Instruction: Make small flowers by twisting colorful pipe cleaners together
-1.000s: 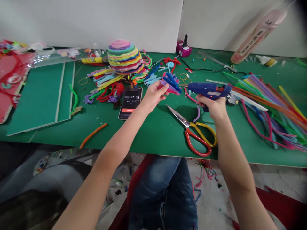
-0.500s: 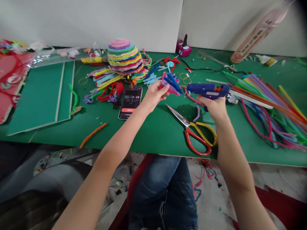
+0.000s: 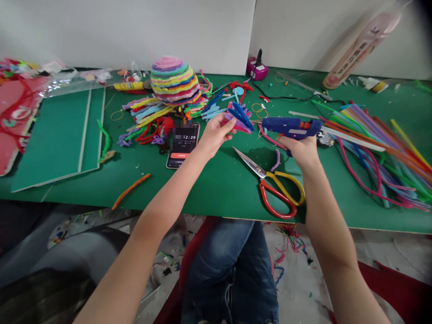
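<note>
A fan-shaped bundle of pink, purple and blue pipe-cleaner loops (image 3: 239,119) is pinched in the closed fingers of the left hand (image 3: 213,135) above the green surface (image 3: 216,180). A blue hot-glue gun (image 3: 290,127) is gripped by the right hand (image 3: 301,150), its nozzle just beside the bundle. Glue is best applied sparingly, clear of the fingers. No containers with visible contents are shown.
</note>
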Tool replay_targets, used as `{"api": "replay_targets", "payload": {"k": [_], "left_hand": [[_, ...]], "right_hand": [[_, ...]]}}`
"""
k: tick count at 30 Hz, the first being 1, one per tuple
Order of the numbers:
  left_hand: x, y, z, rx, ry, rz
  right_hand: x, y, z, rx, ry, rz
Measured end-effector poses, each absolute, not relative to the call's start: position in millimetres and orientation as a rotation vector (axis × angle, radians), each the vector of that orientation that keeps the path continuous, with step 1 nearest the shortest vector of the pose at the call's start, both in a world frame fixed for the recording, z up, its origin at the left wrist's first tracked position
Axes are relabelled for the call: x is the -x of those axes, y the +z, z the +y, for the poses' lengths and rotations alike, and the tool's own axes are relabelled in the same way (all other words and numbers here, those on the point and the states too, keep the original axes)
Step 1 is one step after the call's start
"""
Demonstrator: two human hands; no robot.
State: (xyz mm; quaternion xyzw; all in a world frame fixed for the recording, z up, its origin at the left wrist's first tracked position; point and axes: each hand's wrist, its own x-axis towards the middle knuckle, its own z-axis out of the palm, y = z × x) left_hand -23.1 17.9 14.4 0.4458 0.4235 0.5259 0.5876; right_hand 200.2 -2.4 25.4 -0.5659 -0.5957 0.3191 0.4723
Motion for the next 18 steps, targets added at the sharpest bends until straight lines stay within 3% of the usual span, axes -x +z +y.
{"api": "replay_targets", "payload": {"k": [18], "left_hand": [[27.0, 17.9, 20.9, -0.959, 1.292, 0.979]], "right_hand": [[-203.0, 26.0, -3.1, 1.400, 0.782, -1.494]]}}
